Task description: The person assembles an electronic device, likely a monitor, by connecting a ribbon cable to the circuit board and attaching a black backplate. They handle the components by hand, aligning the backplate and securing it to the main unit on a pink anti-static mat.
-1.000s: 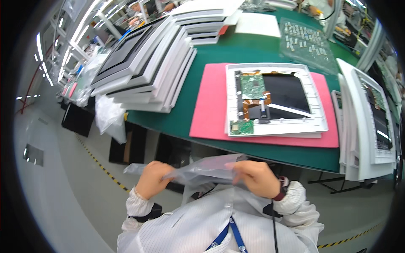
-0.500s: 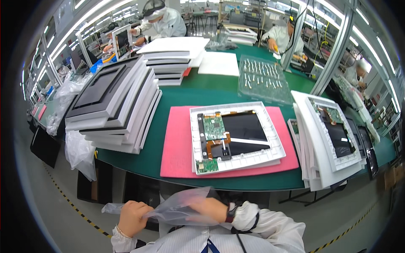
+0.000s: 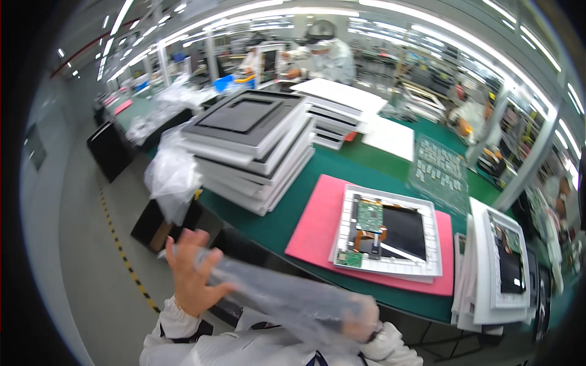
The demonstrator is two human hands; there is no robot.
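Head view: a clear plastic bag [image 3: 287, 296] is stretched between the two hands, in front of the person's chest and just short of the near edge of the green counter [image 3: 274, 222]. The left hand [image 3: 192, 274] is raised at the bag's left end, fingers spread and the thumb folded against the film, so the grip reads as a loose pinch on that edge. The right hand [image 3: 360, 317] sits lower, wrapped inside or behind the bag's other end; the film blurs it, but it looks closed on the plastic. Held taut this way, the bag stays flat and open rather than crumpling.

Past the bag, on the counter, a pink foam mat [image 3: 317, 229] cushions a white-framed display panel [image 3: 390, 235] lying face down, with its green circuit board [image 3: 369, 216] exposed on top. Left of the mat stands a tall stack of framed trays [image 3: 253, 146], with a bunch of loose plastic bags [image 3: 171, 177] hanging at its left side. Right of the mat a shorter stack of panels [image 3: 497, 268] leans at the counter's edge. Beyond it, another person in white [image 3: 326, 55] works at the far end.
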